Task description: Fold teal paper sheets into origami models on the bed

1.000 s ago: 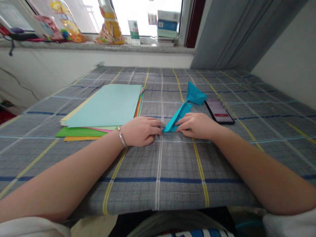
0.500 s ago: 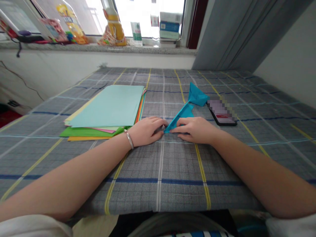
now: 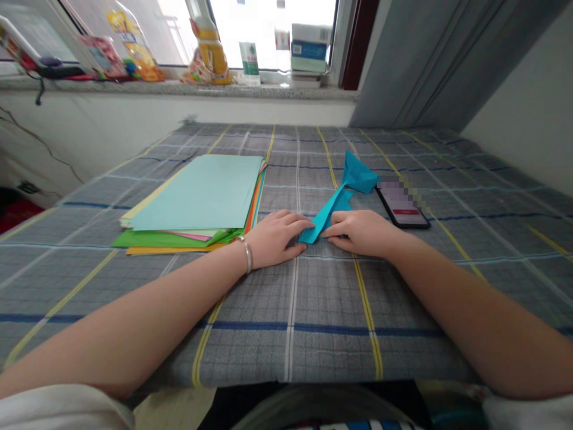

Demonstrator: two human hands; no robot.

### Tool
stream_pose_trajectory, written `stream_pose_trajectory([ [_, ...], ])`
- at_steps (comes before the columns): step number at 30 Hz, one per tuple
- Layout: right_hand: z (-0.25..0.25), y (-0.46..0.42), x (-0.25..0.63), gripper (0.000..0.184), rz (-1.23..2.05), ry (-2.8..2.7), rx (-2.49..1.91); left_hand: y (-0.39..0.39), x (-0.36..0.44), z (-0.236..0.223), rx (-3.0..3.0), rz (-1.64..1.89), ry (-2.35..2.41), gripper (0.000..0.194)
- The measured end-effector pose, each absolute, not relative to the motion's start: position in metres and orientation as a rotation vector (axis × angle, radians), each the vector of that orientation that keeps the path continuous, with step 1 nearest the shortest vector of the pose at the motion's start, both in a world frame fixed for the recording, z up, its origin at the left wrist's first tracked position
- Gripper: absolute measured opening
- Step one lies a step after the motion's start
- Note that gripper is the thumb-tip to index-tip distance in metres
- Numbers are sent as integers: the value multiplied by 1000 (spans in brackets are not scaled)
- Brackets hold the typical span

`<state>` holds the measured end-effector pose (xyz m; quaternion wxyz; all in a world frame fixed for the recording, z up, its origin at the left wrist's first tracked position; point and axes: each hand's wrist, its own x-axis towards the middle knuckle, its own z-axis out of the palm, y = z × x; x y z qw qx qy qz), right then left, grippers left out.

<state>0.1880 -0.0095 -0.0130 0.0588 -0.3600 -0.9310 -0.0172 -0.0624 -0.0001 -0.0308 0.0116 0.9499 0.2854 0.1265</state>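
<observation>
1. The left hand [image 3: 274, 239] lay palm down with its fingers together and slightly curved, and its fingertips [image 3: 304, 223] met the lower end of the folded blue paper [image 3: 329, 214]. Whether it pinched the paper, I could not tell.
2. The right hand [image 3: 362, 233] lay palm down too, slightly curved, with its fingers over the paper's lower part from the other side. Its grip could not be told either.
3. The folded blue paper lay flat between the hands, a narrow strip running up and away to a wider, pointed end.
4. A metal bracelet [image 3: 248, 254] circled the left wrist.
5. A stack of coloured paper [image 3: 197, 194] lay just beyond the left hand, pale blue on top, with green, pink and orange edges showing.
6. A phone [image 3: 403, 206] lay just beside the paper's wide end, its screen partly blurred.
7. All of this rested on a grey checked cloth [image 3: 322, 352].
8. Farther off, on the windowsill [image 3: 179, 89], stood a clear bottle [image 3: 132, 42], a yellow bottle [image 3: 209, 57] and a stack of boxes [image 3: 310, 48]. What the bottles held was too unclear to tell
</observation>
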Motion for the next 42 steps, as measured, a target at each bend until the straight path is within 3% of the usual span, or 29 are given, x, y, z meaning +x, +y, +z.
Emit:
stream_pose_trajectory([
  [7,-10,-2,197,14,14,-2752,-1180,-1,-51,-32,3013,369,1015,42],
  [11,-8,1,201,21,-93,-2594,-1386,-2,-44,-34,3035,414,1016,36],
  [14,-12,8,206,15,-172,-2364,-1521,-2,-36,-35,3022,441,949,30],
  [16,-19,14,208,23,-183,-2259,-1530,-1,-28,-36,3016,432,903,28],
  [18,-26,18,208,29,-161,-2282,-1530,1,-19,-37,3016,424,960,23],
  [29,-33,27,214,25,21,-2326,-1536,-14,-13,-22,3233,131,1113,14],
  [38,-40,38,217,17,535,-1753,-1557,4,-28,-28,2881,459,1484,26],
  [42,-46,39,213,14,502,-1708,-1519,12,-36,-30,2594,646,1598,38],
])
